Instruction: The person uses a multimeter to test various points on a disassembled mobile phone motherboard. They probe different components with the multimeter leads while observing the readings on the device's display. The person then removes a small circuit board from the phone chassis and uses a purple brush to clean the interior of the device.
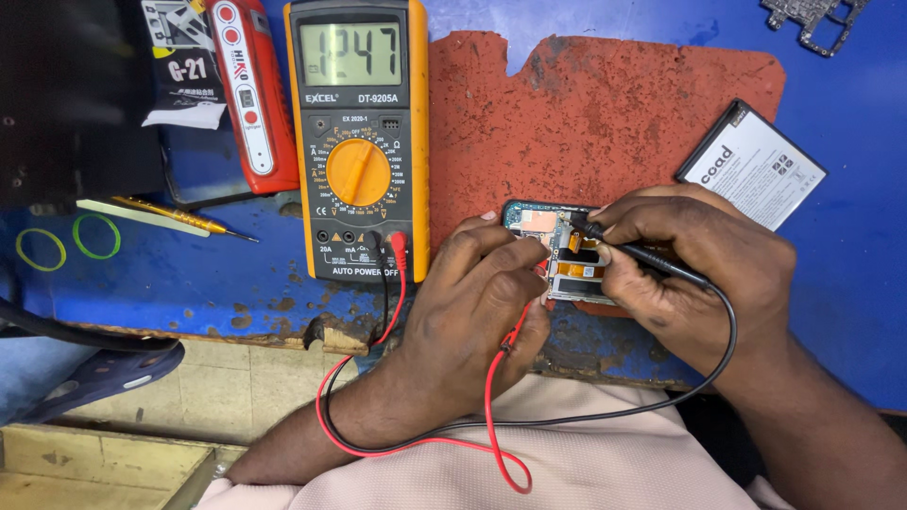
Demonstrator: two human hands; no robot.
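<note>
The opened phone (pixel 557 253) lies between both hands, long axis pointing away from them. The right hand (pixel 704 274) pinches the black probe (pixel 642 253); the left hand (pixel 477 302) grips the red probe (pixel 518 326).

Phone battery (pixel 752 165) (white-labelled), two green rubber bands (pixel 96 236), red handheld tool (pixel 244 94), small screwdriver (pixel 184 217)

Your table (pixel 831 283) is chipped, matt blue paint over wood; the red mat (pixel 605 123) looks rough and crumbly; the multimeter (pixel 359 142) wears a smooth orange rubbery casing with a glossy display; the leads are shiny plastic
</note>
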